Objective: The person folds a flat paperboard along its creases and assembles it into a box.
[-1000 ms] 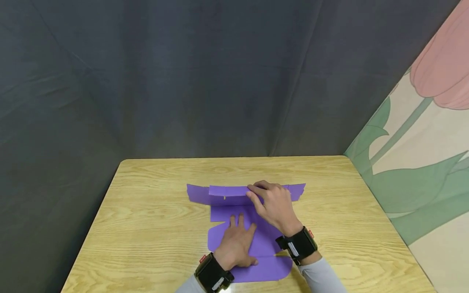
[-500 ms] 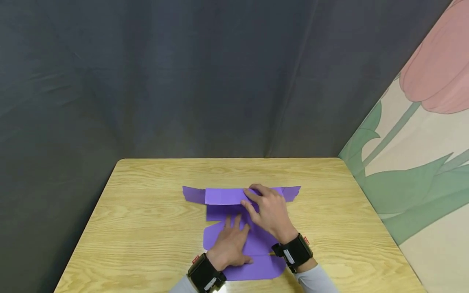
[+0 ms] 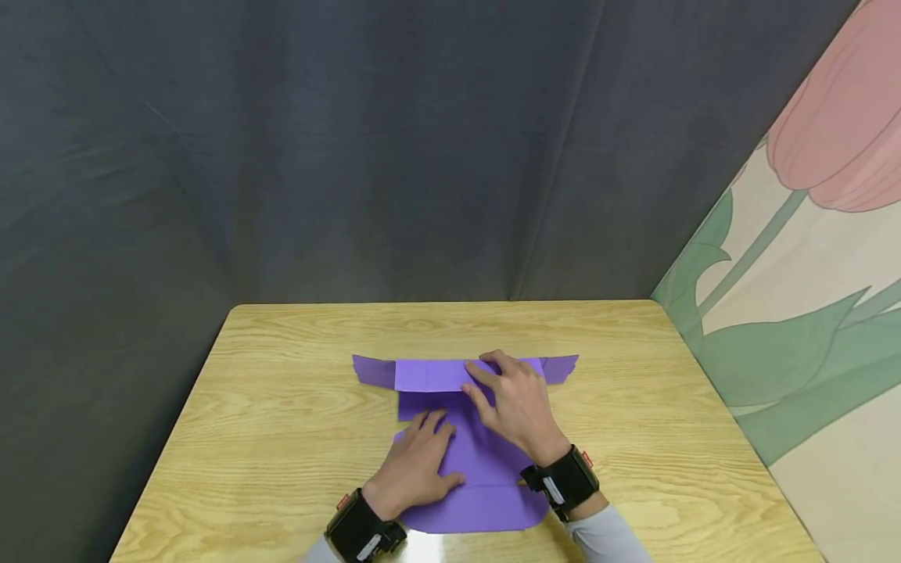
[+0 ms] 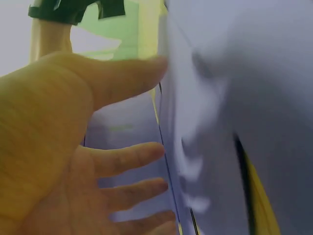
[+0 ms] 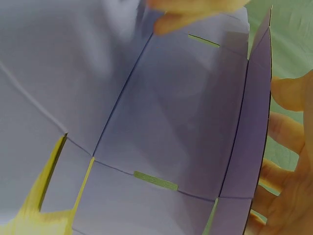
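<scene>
A purple cardboard box blank (image 3: 493, 508) lies part-folded on the table, with creases and narrow slots. Its far strip (image 3: 432, 375) is raised and bent over towards me, and side tabs stick out left and right. My right hand (image 3: 521, 407) touches this strip with spread fingers and thumb. In the right wrist view, the fingertips (image 5: 288, 132) meet the outer side of the raised panel. My left hand (image 3: 415, 465) rests on the blank's left part, fingers spread. Its thumb (image 4: 127, 76) touches the purple surface in the left wrist view.
The wooden table (image 3: 267, 438) stretches out around the blank. A dark curtain (image 3: 394, 156) hangs behind the table's far edge. On the right is a flower-patterned cloth (image 3: 809, 328). Each wrist carries a black strapped camera.
The far strip has bent over towards me under my right hand. My left hand has slid left and slightly forward on the blank.
</scene>
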A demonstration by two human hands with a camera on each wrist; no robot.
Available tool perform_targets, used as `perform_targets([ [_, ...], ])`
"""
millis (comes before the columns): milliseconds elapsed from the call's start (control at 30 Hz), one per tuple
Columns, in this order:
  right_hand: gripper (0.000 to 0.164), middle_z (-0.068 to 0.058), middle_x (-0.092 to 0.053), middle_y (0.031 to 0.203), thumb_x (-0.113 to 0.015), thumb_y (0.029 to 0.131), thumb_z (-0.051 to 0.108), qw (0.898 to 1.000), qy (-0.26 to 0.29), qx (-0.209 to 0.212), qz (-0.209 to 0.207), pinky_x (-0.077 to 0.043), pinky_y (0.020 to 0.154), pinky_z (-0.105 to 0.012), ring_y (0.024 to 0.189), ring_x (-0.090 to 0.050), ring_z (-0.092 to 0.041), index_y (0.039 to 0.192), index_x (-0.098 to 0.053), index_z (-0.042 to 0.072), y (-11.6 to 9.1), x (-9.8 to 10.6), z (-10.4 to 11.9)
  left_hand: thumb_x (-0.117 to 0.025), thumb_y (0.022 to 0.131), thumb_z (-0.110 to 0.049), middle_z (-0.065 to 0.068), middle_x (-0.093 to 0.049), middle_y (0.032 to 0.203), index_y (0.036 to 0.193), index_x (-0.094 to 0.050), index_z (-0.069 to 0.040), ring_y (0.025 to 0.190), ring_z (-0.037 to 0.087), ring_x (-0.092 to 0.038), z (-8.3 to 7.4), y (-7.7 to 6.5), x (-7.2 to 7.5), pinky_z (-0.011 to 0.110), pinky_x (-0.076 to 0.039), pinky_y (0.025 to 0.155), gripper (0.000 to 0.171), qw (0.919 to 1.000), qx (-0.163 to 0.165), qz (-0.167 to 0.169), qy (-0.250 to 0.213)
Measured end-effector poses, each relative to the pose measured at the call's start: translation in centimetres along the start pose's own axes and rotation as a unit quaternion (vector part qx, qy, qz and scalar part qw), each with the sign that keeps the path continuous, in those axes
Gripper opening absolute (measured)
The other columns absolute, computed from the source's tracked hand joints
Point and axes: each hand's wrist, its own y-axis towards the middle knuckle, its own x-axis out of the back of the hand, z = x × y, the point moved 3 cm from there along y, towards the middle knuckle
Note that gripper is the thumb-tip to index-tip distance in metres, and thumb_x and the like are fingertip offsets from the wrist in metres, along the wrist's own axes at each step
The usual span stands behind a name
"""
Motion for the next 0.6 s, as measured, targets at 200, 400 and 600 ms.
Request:
perform_targets([
  [200, 0.038, -0.01, -0.073, 0.12, -0.073, 0.098, 0.045, 1.0, -0.002, 0.007, -0.013, -0.064, 0.079, -0.049, 0.096, -0.076, -0.034, 0.126, -0.081, 0.02, 0.2, 0.1, -0.1, -0.09, 0.084, -0.027, 0.014, -0.071, 0.122, 0.118, -0.07, -0.002, 0.113, 0.034, -0.068, 3.5, -1.7, 2.3, 0.049, -0.059, 0.096, 0.046, 0.9865, 0.081, -0.124, -0.07],
  [400, 0.036, -0.01, -0.073, 0.116, -0.074, 0.098, 0.042, 1.0, 0.007, 0.006, -0.02, -0.064, 0.078, -0.051, 0.093, -0.075, -0.035, 0.124, -0.082, 0.019, 0.2, 0.3, -0.1, -0.09, 0.088, -0.025, 0.015, -0.068, 0.13, 0.143, -0.052, -0.003, 0.115, 0.034, -0.069, 5.6, -1.2, 4.5, 0.05, -0.061, 0.092, 0.071, 0.9575, 0.129, -0.204, -0.158],
  [600, 0.035, -0.01, -0.073, 0.115, -0.078, 0.096, 0.042, 1.0, 0.007, 0.011, -0.025, -0.064, 0.078, -0.051, 0.091, -0.076, -0.035, 0.121, -0.083, 0.019, 0.0, 0.4, 0.3, -0.088, 0.09, -0.025, 0.017, -0.064, 0.135, 0.153, -0.042, -0.001, 0.118, 0.032, -0.067, 5.9, -0.1, 5.5, 0.048, -0.059, 0.098, 0.082, 0.9555, 0.098, -0.218, -0.173],
])
